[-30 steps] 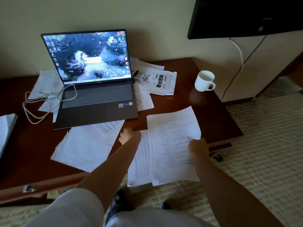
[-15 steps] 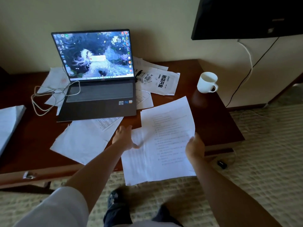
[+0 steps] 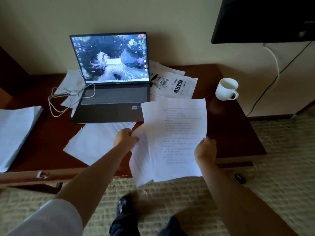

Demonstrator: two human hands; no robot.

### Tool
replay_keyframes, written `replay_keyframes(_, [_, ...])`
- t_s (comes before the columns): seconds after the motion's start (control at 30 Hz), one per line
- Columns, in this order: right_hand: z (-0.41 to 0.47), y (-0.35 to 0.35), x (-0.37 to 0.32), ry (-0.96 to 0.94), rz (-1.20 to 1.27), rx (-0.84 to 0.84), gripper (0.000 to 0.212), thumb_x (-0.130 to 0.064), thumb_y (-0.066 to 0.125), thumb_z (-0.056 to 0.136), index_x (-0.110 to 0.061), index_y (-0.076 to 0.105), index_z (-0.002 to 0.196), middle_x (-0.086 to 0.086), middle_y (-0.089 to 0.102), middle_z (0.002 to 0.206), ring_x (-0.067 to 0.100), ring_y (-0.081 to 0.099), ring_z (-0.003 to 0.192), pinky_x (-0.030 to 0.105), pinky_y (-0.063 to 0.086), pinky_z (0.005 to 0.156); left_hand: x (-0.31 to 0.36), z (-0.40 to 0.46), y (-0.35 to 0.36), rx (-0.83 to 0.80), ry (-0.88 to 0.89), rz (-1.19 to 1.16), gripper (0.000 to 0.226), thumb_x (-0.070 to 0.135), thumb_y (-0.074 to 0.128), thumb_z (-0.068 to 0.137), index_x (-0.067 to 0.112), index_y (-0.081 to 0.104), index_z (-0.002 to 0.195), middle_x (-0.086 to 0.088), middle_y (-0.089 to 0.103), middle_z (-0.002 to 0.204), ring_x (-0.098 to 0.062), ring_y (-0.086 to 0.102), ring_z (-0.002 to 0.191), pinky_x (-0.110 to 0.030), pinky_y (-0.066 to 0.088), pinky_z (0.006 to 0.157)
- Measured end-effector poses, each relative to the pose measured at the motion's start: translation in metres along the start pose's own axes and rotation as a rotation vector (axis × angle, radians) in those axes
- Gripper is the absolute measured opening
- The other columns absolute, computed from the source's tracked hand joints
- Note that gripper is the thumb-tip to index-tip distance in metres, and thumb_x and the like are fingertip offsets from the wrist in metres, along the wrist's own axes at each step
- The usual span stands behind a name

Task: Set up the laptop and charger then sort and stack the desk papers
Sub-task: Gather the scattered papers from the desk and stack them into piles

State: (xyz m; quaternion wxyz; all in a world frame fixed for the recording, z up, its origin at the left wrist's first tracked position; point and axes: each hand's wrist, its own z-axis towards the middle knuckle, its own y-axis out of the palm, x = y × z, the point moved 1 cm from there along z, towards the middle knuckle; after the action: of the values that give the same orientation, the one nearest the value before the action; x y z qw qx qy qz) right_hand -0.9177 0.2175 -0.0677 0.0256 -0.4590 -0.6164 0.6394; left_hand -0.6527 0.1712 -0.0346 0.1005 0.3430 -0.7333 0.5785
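Head view: both hands hold white printed sheets of paper lifted off the dark brown wooden surface, over its front edge. Right hand pinches the right margin of the top text-covered sheet — grip closed on the paper. Left hand pinches the left edge of the second white sheet, which lies behind the first and sticks out at left and bottom; grip closed on it too. Held by opposite edges, probably to square the two together.

Open dark grey laptop, screen lit, stands toward the back edge. Looped white charger cable lies at its left side, apparently running to it — the plug itself I cannot make out. Loose white sheets remain unsorted: one under the laptop's front, several by its right side. A white paper stack sits at the left edge. White ceramic mug near the right back corner.
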Motion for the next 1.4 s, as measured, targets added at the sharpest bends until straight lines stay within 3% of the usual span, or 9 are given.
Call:
replay_keyframes(0.2, [0.001, 0.001, -0.004, 0.088, -0.043, -0.042, 0.028, -0.006, 0.040, 0.092, -0.002, 0.055, 0.115, 0.020, 0.056, 0.122, 0.039, 0.055, 0.113, 0.043, 0.047, 0.086, -0.027, -0.007, -0.018, 0.202, -0.217, -0.293, 0.018, 0.017, 0.055, 0.085, 0.008, 0.064, 0.097, -0.011, 0.066, 0.080, -0.027, 0.061, 0.073, -0.032, 0.051, 0.061])
replay_keyframes(0.3, [0.006, 0.001, -0.006, 0.059, -0.010, -0.122, 0.025, -0.006, 0.042, 0.092, -0.002, 0.057, 0.111, 0.020, 0.059, 0.120, 0.038, 0.056, 0.112, 0.040, 0.047, 0.085, -0.036, -0.013, -0.011, 0.074, -0.268, -0.336, 0.006, 0.011, 0.062, 0.078, 0.006, 0.063, 0.077, -0.009, 0.062, 0.069, -0.031, 0.062, 0.074, -0.038, 0.053, 0.069])
replay_keyframes(0.47, [0.008, 0.008, -0.008, -0.006, 0.132, -0.279, 0.029, -0.008, 0.037, 0.094, -0.002, 0.064, 0.101, 0.020, 0.063, 0.111, 0.035, 0.060, 0.097, 0.032, 0.045, 0.070, -0.039, -0.017, 0.005, -0.137, -0.287, -0.423, 0.014, 0.003, 0.071, 0.077, -0.001, 0.065, 0.090, -0.015, 0.065, 0.084, -0.032, 0.063, 0.080, -0.044, 0.055, 0.079])
replay_keyframes(0.63, [0.005, 0.006, -0.006, 0.054, 0.238, -0.216, 0.032, -0.007, 0.035, 0.092, -0.009, 0.059, 0.112, 0.013, 0.061, 0.114, 0.032, 0.060, 0.098, 0.038, 0.051, 0.076, -0.038, -0.021, 0.013, -0.110, -0.224, -0.556, 0.021, 0.010, 0.068, 0.084, 0.005, 0.064, 0.104, -0.007, 0.065, 0.085, -0.028, 0.063, 0.083, -0.039, 0.054, 0.078])
replay_keyframes(0.8, [0.012, 0.004, -0.006, 0.113, 0.231, -0.185, 0.031, -0.004, 0.038, 0.090, -0.002, 0.058, 0.114, 0.018, 0.059, 0.118, 0.036, 0.058, 0.104, 0.034, 0.046, 0.072, -0.035, -0.023, 0.021, -0.181, -0.209, -0.468, 0.051, 0.009, 0.087, 0.061, 0.012, 0.064, 0.106, -0.006, 0.067, 0.099, -0.026, 0.063, 0.094, -0.042, 0.055, 0.086])
replay_keyframes(1.0, [0.018, -0.013, 0.014, 0.366, 0.307, 0.039, 0.044, -0.005, 0.040, 0.093, 0.001, 0.043, 0.137, 0.019, 0.047, 0.140, 0.037, 0.045, 0.128, 0.038, 0.038, 0.102, -0.034, -0.023, 0.024, -0.211, -0.199, -0.511, 0.050, 0.002, 0.084, 0.062, 0.015, 0.062, 0.106, -0.007, 0.066, 0.103, -0.028, 0.063, 0.098, -0.045, 0.054, 0.090])
replay_keyframes(1.17, [0.015, -0.005, 0.004, 0.238, 0.086, -0.110, 0.037, -0.007, 0.044, 0.089, 0.004, 0.053, 0.123, 0.023, 0.054, 0.129, 0.039, 0.053, 0.117, 0.039, 0.046, 0.090, -0.035, -0.019, 0.025, -0.260, -0.187, -0.513, 0.054, -0.007, 0.076, 0.059, 0.009, 0.060, 0.109, -0.012, 0.065, 0.101, -0.032, 0.062, 0.096, -0.049, 0.055, 0.085])
replay_keyframes(1.27, [0.009, 0.006, -0.011, 0.150, 0.071, -0.111, 0.035, -0.004, 0.043, 0.087, 0.003, 0.054, 0.120, 0.023, 0.053, 0.126, 0.040, 0.053, 0.115, 0.041, 0.045, 0.091, -0.036, -0.017, 0.027, -0.287, -0.182, -0.553, 0.058, 0.001, 0.073, 0.051, 0.010, 0.062, 0.107, -0.015, 0.066, 0.101, -0.034, 0.063, 0.095, -0.050, 0.056, 0.082])
replay_keyframes(1.4, [-0.002, 0.016, -0.027, 0.076, 0.187, -0.203, 0.034, -0.001, 0.037, 0.090, -0.001, 0.054, 0.119, 0.019, 0.056, 0.124, 0.037, 0.054, 0.113, 0.033, 0.043, 0.083, -0.039, -0.010, 0.036, -0.327, -0.205, -0.674, 0.048, 0.010, 0.072, 0.069, 0.009, 0.059, 0.116, -0.013, 0.065, 0.110, -0.034, 0.062, 0.102, -0.054, 0.053, 0.088])
